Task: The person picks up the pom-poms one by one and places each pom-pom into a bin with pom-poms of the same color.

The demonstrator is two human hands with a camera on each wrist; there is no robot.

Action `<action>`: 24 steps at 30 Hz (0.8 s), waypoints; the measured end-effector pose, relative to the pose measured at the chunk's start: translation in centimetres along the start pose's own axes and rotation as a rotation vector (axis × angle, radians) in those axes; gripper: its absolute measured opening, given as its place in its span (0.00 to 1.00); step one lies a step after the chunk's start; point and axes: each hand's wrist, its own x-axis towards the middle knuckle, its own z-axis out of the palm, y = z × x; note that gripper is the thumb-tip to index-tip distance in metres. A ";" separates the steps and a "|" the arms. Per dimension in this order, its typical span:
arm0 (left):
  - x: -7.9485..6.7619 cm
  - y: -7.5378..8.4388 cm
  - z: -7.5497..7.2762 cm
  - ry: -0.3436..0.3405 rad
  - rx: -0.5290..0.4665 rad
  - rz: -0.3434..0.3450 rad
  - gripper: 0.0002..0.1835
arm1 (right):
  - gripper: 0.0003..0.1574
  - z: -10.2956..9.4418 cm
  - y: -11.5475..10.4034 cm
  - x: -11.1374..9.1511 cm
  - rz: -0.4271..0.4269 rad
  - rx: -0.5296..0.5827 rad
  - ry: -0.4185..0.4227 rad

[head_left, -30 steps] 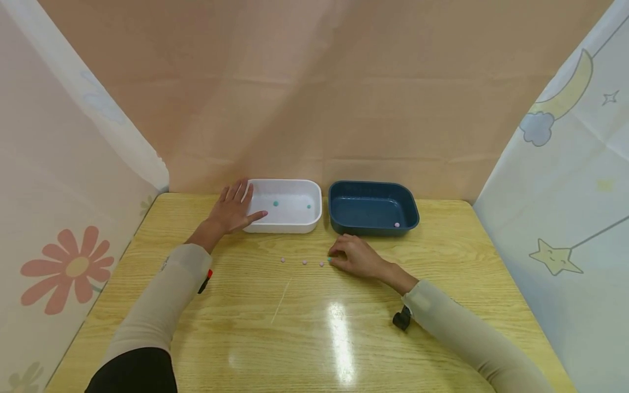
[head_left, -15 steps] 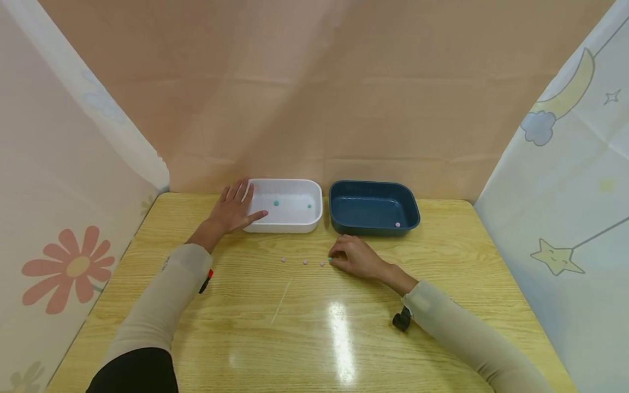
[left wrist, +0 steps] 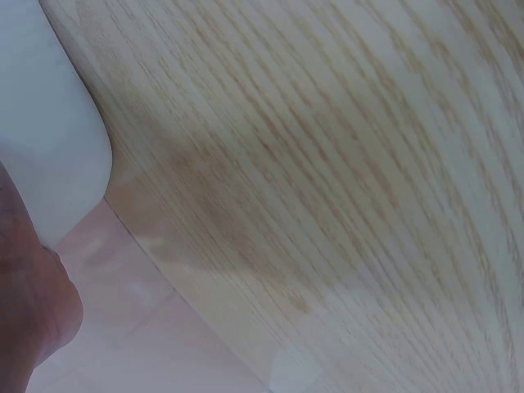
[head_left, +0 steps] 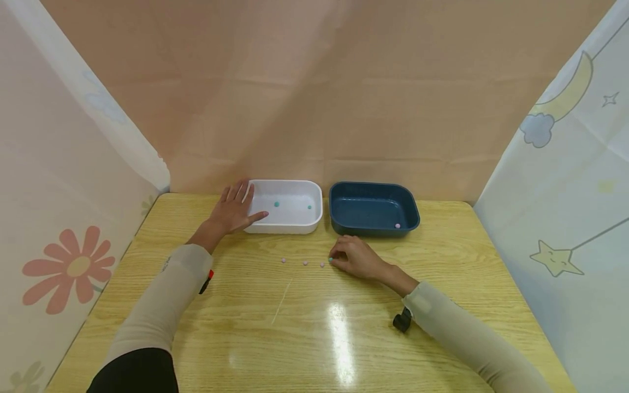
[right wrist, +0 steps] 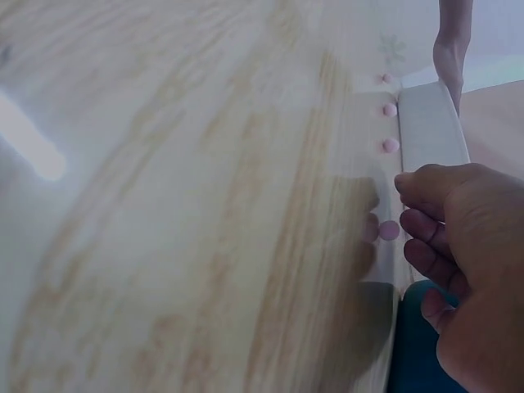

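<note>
Right hand: I had my thumb and forefinger curled together in a pinch on a teal bead, low over the table, near the blue tray's near left corner.
Teal bead: it sat at my fingertips, just right of the pink row; I couldn't tell whether it touched the wood.
Pink row: the left pink bead, middle pink bead and right pink bead lay apart on the table, nearer me than the trays.
Under my palm: the right wrist view showed one more pink bead on the table beneath my curled fingers.
Left hand: my fingers were straight and spread against the white tray's left end, thumb over its near rim, gripping nothing.
White tray: it stood at the far edge, two teal dots inside, well apart.
Blue tray: it stood just right of the white one, a pink dot near its near right corner.
Backdrop: peach cloth hung behind both trays.
Sleeves: mine were beige, with a black device beside the right cuff.
</note>
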 end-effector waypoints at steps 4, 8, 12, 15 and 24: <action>0.0 0.0 0.0 0.003 -0.003 -0.001 0.56 | 0.05 -0.2 -0.2 0.1 -0.010 -0.010 0.006; 0.2 -0.1 0.2 0.000 -0.006 -0.004 0.58 | 0.05 -0.4 -0.3 0.2 -0.018 -0.010 0.016; 0.3 -0.2 0.3 -0.003 0.000 -0.004 0.59 | 0.05 -0.7 -0.5 0.3 -0.016 -0.011 0.019; 0.3 -0.2 0.3 0.000 -0.008 0.001 0.59 | 0.05 -0.9 -0.7 0.4 -0.015 -0.011 0.020; 0.0 -0.1 0.1 0.008 -0.016 0.010 0.57 | 0.04 -1.7 -1.6 1.0 -0.027 -0.011 0.011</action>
